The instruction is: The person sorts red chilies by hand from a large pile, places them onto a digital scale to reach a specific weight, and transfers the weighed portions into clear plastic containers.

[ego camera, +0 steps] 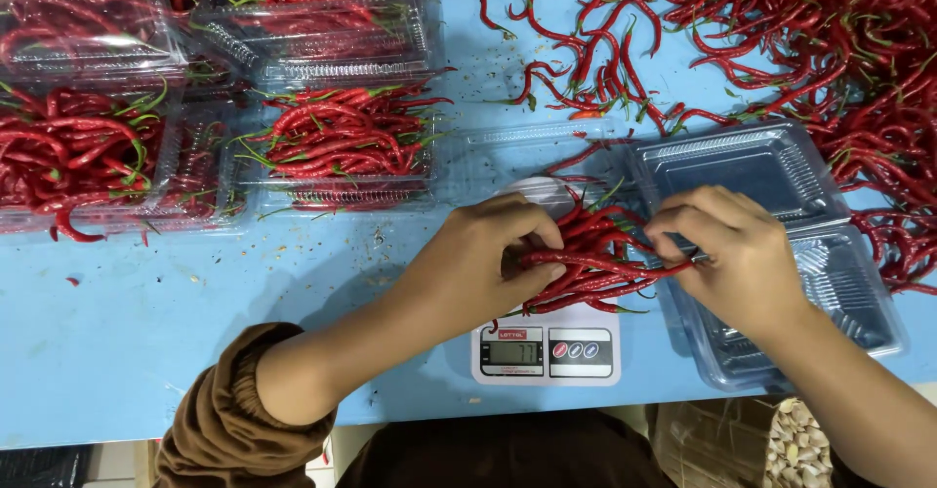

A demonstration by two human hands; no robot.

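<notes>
Over white scale [547,346]: left hand [488,254] grip and right hand [727,254] grip both pinching red chili bundle [595,264].

Produce packing station, not a home kitchen. I'm at a blue table [117,351] with a loose heap of red chilies [830,39] on the right, filled clear clamshell trays [342,146] stacked along the left, empty clamshell trays [781,254] by my right side, and a small digital scale [547,351] in front of me for portioning.
</notes>
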